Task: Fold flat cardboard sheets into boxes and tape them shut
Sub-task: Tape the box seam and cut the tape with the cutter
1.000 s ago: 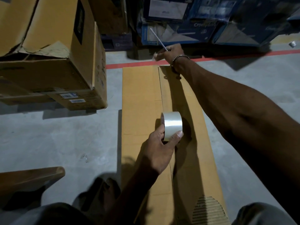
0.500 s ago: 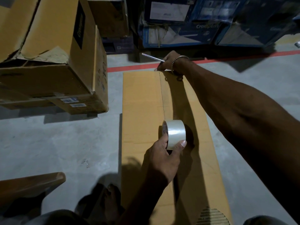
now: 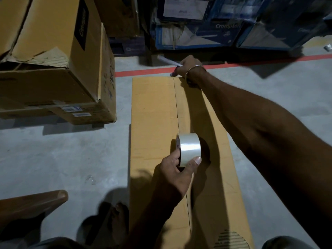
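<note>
Brown corrugated board fills the lower centre of the frame: the long cardboard box (image 3: 156, 126) lies flat on the grey concrete floor (image 3: 53, 159), its top seam (image 3: 177, 105) running from the near edge toward the upper centre. A torn patch (image 3: 231, 239) exposing the fluting sits at the near right corner.

Just above the frame's centre-bottom, the left hand (image 3: 172, 173) grips the roll of clear tape (image 3: 189, 149), thumb and fingers curled round its rim. The roll stands on edge on the seam, roughly midway along the box.

At the far end of the box, upper centre, the right hand (image 3: 188, 66) rests at the box edge, fingers curled round a thin white stick-like object (image 3: 167, 60); what it is cannot be told. Whether it also pins a tape end is hidden.

Judged step: taping the top seam shut. The next move likely calls for keeping the roll aligned with the seam while the far end stays anchored, then pressing the strip flat.

Surroundings: a bare foot (image 3: 118, 218) and a wooden piece (image 3: 36, 200) at lower left; a large worn carton (image 3: 53, 69) at upper left, near the box's left edge; blue printed cartons (image 3: 206, 29) across the top; a red floor line (image 3: 143, 71) beyond the box. Nothing lies on the seam ahead of the roll; the outstretched right arm's shadow darkens it.
</note>
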Demonstrator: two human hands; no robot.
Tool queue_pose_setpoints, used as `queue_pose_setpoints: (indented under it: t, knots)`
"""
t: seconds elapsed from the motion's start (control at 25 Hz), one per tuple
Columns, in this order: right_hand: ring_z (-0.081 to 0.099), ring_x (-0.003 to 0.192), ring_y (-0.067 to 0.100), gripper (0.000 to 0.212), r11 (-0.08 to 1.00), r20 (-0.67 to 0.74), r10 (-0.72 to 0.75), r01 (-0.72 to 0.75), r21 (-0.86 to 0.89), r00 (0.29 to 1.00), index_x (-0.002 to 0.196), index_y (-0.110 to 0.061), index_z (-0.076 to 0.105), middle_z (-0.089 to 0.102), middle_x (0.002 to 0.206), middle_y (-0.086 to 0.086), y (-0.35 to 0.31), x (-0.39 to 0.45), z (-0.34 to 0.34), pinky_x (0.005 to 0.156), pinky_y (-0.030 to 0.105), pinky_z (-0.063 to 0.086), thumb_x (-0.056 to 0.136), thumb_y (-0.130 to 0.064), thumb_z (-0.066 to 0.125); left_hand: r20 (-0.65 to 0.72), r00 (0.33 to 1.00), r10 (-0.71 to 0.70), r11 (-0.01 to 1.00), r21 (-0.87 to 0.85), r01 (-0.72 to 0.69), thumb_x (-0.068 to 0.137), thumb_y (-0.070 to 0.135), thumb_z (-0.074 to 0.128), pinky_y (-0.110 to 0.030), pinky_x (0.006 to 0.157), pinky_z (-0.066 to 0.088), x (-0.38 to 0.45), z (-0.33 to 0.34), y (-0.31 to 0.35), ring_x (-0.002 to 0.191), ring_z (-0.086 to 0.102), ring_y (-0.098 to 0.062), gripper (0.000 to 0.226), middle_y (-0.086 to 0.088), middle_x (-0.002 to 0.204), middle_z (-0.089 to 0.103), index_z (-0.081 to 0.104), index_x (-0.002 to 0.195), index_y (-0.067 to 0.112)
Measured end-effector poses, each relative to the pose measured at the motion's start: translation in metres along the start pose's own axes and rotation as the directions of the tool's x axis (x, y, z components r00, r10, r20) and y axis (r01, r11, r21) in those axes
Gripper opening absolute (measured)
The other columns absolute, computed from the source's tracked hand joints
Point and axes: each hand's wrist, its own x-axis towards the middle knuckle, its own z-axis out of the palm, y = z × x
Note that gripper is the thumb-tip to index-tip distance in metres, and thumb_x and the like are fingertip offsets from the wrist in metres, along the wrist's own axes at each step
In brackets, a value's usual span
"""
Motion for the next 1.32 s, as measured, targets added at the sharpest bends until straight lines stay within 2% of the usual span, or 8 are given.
queue_pose_setpoints:
  t: [0.12,0.2,0.28,0.52,0.76,0.96,1.2,1.32]
  knots:
    - [0.062,0.078,0.013,0.040,0.984,-0.170,-0.171,0.161,-0.072,0.970,0.116,-0.019,0.070,0.067,0.087,-0.001,0.008,-0.014,-0.012,0.076,0.038,0.060,0.091,-0.050,0.072,0.024,1.000,-0.014,0.999,-0.045,0.016,0.088,0.040,0.077,-0.032,0.087,0.060,0.000,-0.003,0.004,0.095,0.075,-0.015,0.037,0.000,0.100,0.080,0.075,0.117,0.016]
    - [0.056,0.073,0.013,0.057,0.958,-0.154,-0.278,0.262,-0.118,0.948,0.116,-0.017,0.067,0.062,0.083,-0.001,0.016,-0.022,-0.021,0.069,0.038,0.054,0.091,-0.067,0.061,0.033,0.999,-0.038,0.997,-0.065,0.040,0.088,0.040,0.078,-0.032,0.089,0.060,-0.001,-0.005,0.006,0.098,0.075,-0.016,0.038,0.000,0.102,0.080,0.074,0.118,0.017]
    - [0.053,0.078,0.017,0.074,0.926,-0.110,-0.351,0.326,-0.192,0.930,0.114,-0.018,0.062,0.058,0.091,0.002,0.022,-0.033,-0.025,0.065,0.033,0.045,0.083,-0.085,0.052,0.048,0.998,-0.050,0.995,-0.079,0.054,0.093,0.033,0.078,-0.029,0.090,0.058,-0.002,-0.007,0.010,0.101,0.074,-0.016,0.033,0.000,0.105,0.080,0.073,0.120,0.016]
    - [0.043,0.086,0.022,0.094,0.819,-0.149,-0.477,0.376,-0.433,0.866,0.107,-0.020,0.050,0.049,0.100,0.005,0.029,-0.058,-0.021,0.078,0.038,0.041,0.064,-0.104,0.046,0.069,0.996,-0.049,0.993,-0.107,0.056,0.096,0.029,0.074,-0.014,0.082,0.053,-0.012,-0.004,0.020,0.101,0.072,-0.007,0.029,0.003,0.109,0.078,0.071,0.123,0.018]
    - [0.043,0.094,0.022,0.098,0.797,-0.077,-0.475,0.392,-0.460,0.876,0.115,-0.021,0.049,0.051,0.109,0.005,0.037,-0.091,-0.014,0.083,0.040,0.040,0.061,-0.102,0.050,0.034,0.998,-0.043,0.996,-0.071,0.045,0.098,0.037,0.070,-0.011,0.077,0.050,-0.016,0.001,0.025,0.101,0.067,-0.005,0.035,0.009,0.111,0.073,0.066,0.131,0.026]
    - [0.041,0.095,0.021,0.093,0.778,-0.049,-0.505,0.430,-0.458,0.862,0.115,-0.023,0.046,0.053,0.109,0.003,0.056,-0.136,-0.009,0.085,0.042,0.039,0.063,-0.101,0.050,-0.021,0.999,-0.039,0.999,-0.014,0.039,0.094,0.052,0.069,-0.038,0.100,0.057,-0.019,0.002,0.025,0.108,0.068,-0.008,0.048,0.013,0.116,0.073,0.060,0.138,0.036]
    - [0.040,0.095,0.021,0.095,0.806,-0.004,-0.440,0.394,-0.441,0.898,0.118,-0.022,0.045,0.054,0.109,0.003,0.079,-0.182,-0.002,0.082,0.040,0.032,0.064,-0.100,0.044,-0.045,0.998,-0.046,0.996,0.072,0.050,0.083,0.061,0.065,-0.049,0.096,0.058,-0.016,0.000,0.021,0.103,0.071,-0.011,0.051,0.016,0.112,0.073,0.062,0.129,0.039]
    - [0.040,0.096,0.020,0.096,0.823,0.008,-0.391,0.353,-0.445,0.920,0.120,-0.022,0.045,0.054,0.110,0.002,0.081,-0.187,-0.005,0.083,0.040,0.031,0.062,-0.099,0.044,-0.024,0.999,-0.029,0.988,0.150,0.032,0.092,0.054,0.061,-0.049,0.095,0.058,-0.017,0.001,0.018,0.105,0.070,-0.011,0.040,0.014,0.116,0.071,0.060,0.128,0.038]
